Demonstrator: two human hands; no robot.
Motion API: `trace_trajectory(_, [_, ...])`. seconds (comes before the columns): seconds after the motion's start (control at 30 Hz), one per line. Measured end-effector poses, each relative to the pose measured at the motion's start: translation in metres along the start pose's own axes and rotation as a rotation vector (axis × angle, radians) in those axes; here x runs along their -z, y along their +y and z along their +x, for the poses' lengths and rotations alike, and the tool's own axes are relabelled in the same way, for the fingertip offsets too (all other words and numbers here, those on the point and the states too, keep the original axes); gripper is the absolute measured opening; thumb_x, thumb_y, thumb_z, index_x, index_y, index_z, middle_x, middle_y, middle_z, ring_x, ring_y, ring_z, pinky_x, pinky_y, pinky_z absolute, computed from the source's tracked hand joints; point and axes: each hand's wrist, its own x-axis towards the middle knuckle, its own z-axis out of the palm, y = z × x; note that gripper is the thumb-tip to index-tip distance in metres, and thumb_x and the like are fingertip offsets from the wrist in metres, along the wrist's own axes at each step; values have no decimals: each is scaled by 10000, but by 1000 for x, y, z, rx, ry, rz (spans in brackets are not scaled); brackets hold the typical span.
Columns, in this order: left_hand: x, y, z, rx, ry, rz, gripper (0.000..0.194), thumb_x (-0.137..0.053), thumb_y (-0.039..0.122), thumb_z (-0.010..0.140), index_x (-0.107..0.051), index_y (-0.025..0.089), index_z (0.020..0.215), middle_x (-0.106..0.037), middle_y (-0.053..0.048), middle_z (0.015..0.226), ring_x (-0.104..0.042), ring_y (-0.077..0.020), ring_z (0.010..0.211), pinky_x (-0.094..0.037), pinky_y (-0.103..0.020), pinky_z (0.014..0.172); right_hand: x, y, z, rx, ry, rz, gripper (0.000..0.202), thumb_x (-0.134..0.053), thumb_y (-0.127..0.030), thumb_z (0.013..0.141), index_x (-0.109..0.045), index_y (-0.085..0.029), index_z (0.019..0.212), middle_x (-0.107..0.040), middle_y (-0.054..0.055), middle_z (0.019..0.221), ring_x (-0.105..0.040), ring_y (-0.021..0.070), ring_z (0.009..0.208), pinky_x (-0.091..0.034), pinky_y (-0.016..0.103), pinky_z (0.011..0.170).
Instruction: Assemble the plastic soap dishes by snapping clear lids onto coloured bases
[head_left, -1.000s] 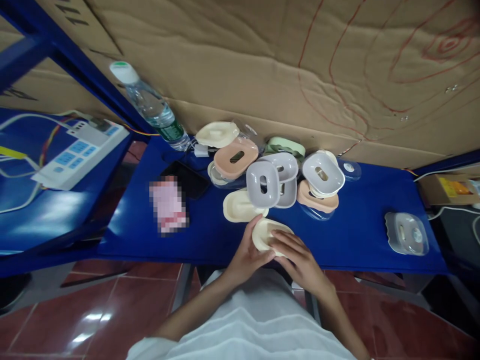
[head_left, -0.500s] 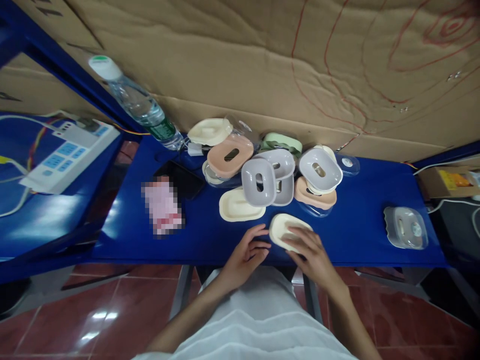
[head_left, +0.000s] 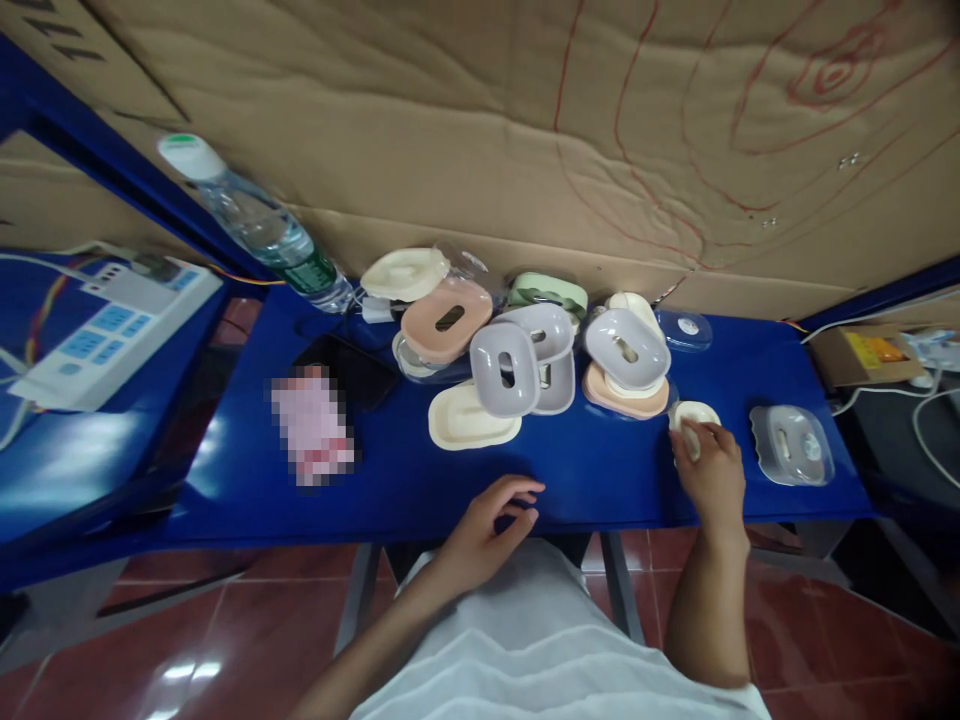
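On the right side of the blue table, my right hand (head_left: 711, 470) has its fingers curled over a cream soap dish (head_left: 696, 412), hiding most of it. My left hand (head_left: 495, 522) is held above the front edge with fingers apart and nothing in them. Beyond it lies another cream soap dish piece (head_left: 474, 417). Grey soap dishes with a slot, one of them the nearest grey dish (head_left: 504, 370), overlap in the middle. A second grey dish (head_left: 627, 348) rests on cream and peach pieces. Farther right sits a soap dish with a clear cover (head_left: 792, 446).
A peach dish (head_left: 447, 320) and a green dish (head_left: 547, 292) lie towards the cardboard wall (head_left: 420, 130). At the left are a water bottle (head_left: 259, 225), a dark phone (head_left: 352, 370), a blurred pink item (head_left: 311, 420) and a power strip (head_left: 112, 335). A clear lid (head_left: 684, 330) lies at the back right.
My right hand has carried the cream soap dish from the front middle to the right, near the covered dish. My left hand stays near the front edge, and the view has shifted slightly.
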Motion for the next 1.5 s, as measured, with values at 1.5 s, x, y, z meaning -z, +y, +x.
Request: trace_trajectory(1.5, [-13, 8, -17, 29, 422, -906, 935, -736, 738, 912, -346, 383, 1684, -588, -81, 1608, -552, -332, 1499, -416, -502, 1271, 29, -184, 156, 757, -25, 434, 477, -465, -528, 1118, -620, -320, 1519, -542, 109, 1641, -401, 373, 1593, -261, 710, 1316])
